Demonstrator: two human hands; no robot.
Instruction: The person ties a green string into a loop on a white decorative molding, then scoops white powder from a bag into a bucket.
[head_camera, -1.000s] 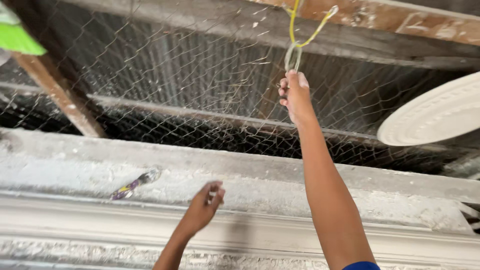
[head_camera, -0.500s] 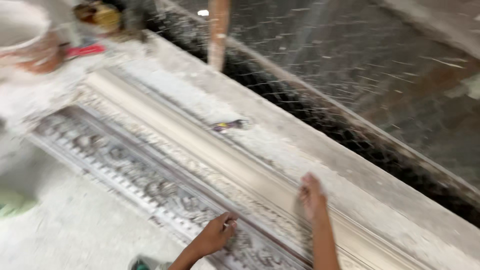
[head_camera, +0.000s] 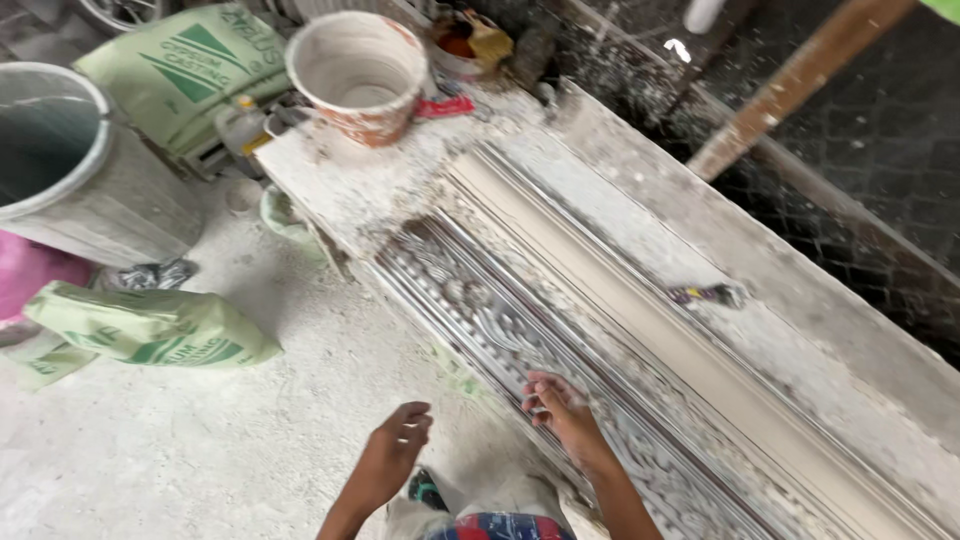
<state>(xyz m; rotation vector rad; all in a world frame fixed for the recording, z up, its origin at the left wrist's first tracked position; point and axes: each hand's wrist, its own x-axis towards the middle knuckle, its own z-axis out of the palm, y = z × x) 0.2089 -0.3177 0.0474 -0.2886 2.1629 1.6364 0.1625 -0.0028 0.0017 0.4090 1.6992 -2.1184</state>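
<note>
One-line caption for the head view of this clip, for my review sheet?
Right hand rests on the long ornate plaster cornice mould; left hand hangs free above the dusty floor, plaster-caked bucket beyond.

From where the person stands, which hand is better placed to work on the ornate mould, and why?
Probably the right hand: its fingers lie at the edge of the ornate mould. The left hand hangs over the dusty floor, apart from the mould, holding nothing.

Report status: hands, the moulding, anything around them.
Right hand open, fingertips on ornate moulding. Left hand empty, hanging over the floor beside it. Plaster-caked bucket at the far end; nothing blocking.
</note>
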